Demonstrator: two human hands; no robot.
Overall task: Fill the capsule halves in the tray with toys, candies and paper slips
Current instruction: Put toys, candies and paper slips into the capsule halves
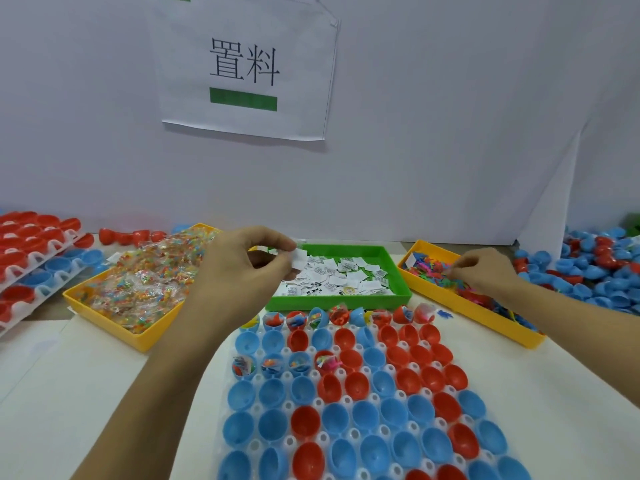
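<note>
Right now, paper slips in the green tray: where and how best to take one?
Probably pinch a raised edge or corner of one paper slip lying on top of the pile, coming from above with thumb and forefinger. The slips lie flat and overlapping in the shallow green tray, so its walls block a side approach. The left hand already pinches one this way.

Left hand raised, fingertips pinching; right hand reaches forward, fingers curled, pinching.
</note>
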